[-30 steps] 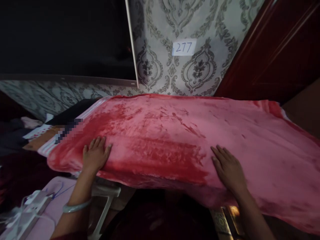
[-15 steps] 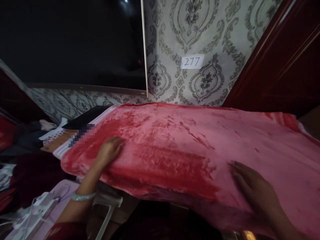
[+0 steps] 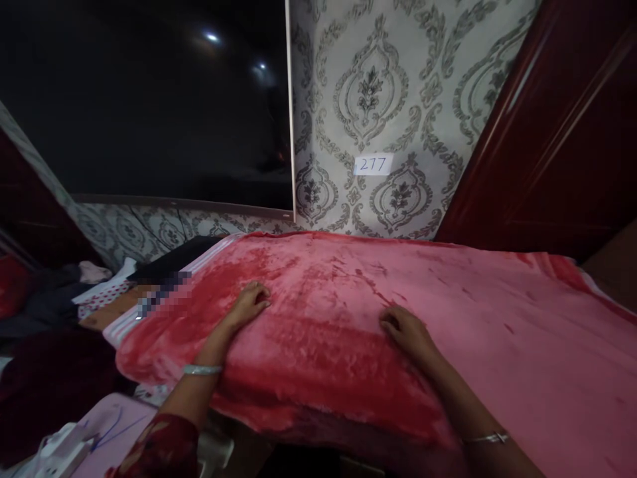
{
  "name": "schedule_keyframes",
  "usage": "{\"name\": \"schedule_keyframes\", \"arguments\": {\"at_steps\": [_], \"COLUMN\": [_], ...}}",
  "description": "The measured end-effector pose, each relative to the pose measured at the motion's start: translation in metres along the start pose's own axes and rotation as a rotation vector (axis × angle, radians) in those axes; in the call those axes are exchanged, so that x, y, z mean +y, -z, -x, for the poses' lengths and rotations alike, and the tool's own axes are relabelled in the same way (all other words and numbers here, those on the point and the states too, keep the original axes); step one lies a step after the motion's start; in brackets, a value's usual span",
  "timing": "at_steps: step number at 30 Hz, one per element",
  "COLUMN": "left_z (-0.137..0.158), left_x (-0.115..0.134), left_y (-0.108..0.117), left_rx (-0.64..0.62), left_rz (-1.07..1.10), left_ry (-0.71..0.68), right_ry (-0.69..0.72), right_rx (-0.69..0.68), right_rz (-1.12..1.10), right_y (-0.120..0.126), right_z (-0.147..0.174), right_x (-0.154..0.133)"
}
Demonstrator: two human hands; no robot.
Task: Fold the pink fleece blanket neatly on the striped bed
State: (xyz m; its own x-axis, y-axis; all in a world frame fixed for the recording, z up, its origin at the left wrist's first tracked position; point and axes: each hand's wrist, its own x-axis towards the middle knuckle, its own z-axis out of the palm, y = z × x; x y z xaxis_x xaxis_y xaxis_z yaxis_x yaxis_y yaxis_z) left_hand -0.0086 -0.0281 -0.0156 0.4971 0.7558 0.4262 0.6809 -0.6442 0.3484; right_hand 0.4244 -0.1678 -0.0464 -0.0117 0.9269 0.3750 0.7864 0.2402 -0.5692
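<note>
A red and pink plush blanket (image 3: 318, 332) lies spread over a raised surface, its front edge hanging down towards me. On its left half is my left hand (image 3: 249, 304), fingers loosely bent with a gap to the thumb. My right hand (image 3: 405, 325) is over the middle of the blanket, also loosely curved, with thumb and fingers a little apart. Neither hand shows any cloth gathered in it. Whether the fingertips press on the pile or hover just above it, I cannot tell. The surface under the blanket is hidden.
A large dark television (image 3: 149, 99) hangs at the back left. Behind the blanket, the patterned wall (image 3: 371, 86) carries a paper label (image 3: 373, 164) reading 277. Dark red wooden panelling (image 3: 547, 153) stands at right. At lower left, a power strip (image 3: 64, 451) rests on a pink surface (image 3: 119, 415).
My right hand has moved left and away from me, closer to my left hand. My left hand has shifted slightly right. The view has tilted up a little.
</note>
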Motion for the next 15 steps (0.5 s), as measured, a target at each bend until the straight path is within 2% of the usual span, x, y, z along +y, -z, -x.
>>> {"name": "schedule_keyframes", "arguments": {"at_steps": [3,9,15], "left_z": [0.000,-0.006,0.001], "left_x": [-0.004,-0.001,0.012], "left_y": [-0.004,-0.015,-0.010], "left_rx": [0.052,0.023,0.095], "left_rz": [-0.002,-0.014,-0.062], "left_ry": [-0.009,0.021,0.076], "right_ry": [-0.019,-0.009,-0.021], "right_rx": [0.012,-0.004,-0.022], "right_rz": [0.004,0.118,0.198], "right_y": [-0.009,-0.011,-0.011], "right_z": [0.002,0.006,0.007], "right_x": [0.003,0.001,0.000]}}
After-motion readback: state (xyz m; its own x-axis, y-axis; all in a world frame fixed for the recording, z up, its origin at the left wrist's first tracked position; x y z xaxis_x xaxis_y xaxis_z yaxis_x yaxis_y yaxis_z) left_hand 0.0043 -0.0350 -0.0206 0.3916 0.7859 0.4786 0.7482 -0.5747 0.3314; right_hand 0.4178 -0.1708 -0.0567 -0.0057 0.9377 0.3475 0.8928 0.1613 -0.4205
